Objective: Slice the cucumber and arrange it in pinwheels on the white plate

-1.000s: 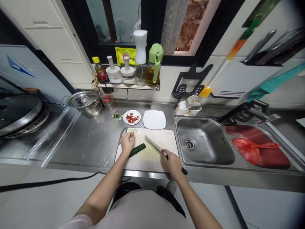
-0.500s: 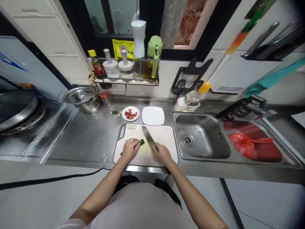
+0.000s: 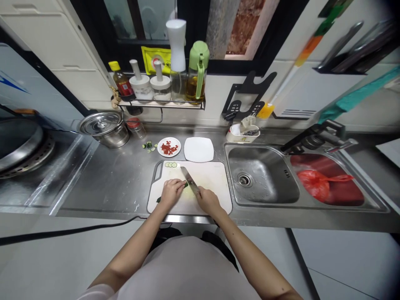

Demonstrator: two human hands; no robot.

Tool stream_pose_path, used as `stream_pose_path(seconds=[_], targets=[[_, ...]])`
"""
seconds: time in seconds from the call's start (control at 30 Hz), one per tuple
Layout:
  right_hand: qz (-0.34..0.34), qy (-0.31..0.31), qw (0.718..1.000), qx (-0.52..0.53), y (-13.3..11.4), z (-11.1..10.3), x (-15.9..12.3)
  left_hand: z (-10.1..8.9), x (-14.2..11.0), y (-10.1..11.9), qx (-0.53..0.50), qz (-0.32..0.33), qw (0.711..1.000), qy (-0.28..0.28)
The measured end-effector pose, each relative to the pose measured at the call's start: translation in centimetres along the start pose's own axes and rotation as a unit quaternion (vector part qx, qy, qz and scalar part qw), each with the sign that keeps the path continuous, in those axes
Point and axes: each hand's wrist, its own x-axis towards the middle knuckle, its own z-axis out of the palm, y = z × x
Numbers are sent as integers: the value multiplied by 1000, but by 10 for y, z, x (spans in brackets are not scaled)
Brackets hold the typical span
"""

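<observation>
On the white cutting board, my left hand is closed over a dark green cucumber, most of which its fingers hide. Another dark green end pokes out on the wrist side of that hand. My right hand grips a kitchen knife by the handle. Its blade points up and left, right beside the cucumber's cut end. Three pale cucumber slices lie in a row at the board's upper left.
Behind the board stand a plate of chopped red pieces and a white square plate. Cucumber scraps lie left of them. A steel sink is at the right, a lidded pot at the left. Bottles stand on a shelf.
My right hand has brought the knife left, so its blade now meets the cucumber end. My left hand stays on the cucumber. The whole view has shifted slightly.
</observation>
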Motion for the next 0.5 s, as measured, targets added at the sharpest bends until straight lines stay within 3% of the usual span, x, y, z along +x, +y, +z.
stream_pose_path(seconds=[0.5], targets=[[-12, -3, 1000, 14, 2, 6, 2, 5, -2, -1, -8, 29, 999, 27]])
